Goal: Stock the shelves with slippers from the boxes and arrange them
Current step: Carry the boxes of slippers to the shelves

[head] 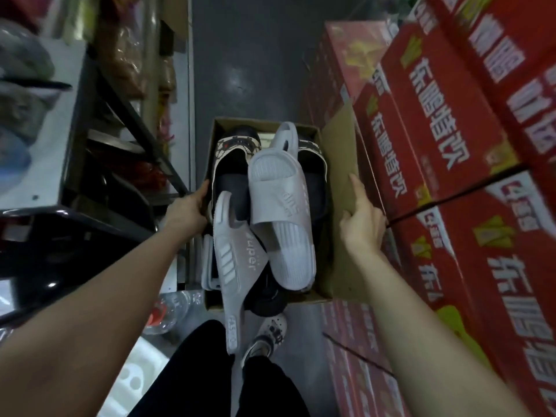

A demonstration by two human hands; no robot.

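An open cardboard box [338,164] full of slippers sits in front of me above the floor. On top lie two grey slippers: one [281,206] on the right and one [233,266] marked "super" sticking out over the near edge. Black slippers with patterned straps [234,152] lie underneath. My left hand [188,210] grips the box's left wall, fingers curled over its edge. On the right, my right hand [362,218] holds the raised flap, with the index finger stretched along it.
Stacked red drink cartons [451,130] fill the right side, close to the box. A metal shelf rack [99,139] with goods stands at the left. The grey aisle floor [249,70] runs ahead. My legs and a patterned shoe [267,335] are below the box, beside a plastic bottle [171,308].
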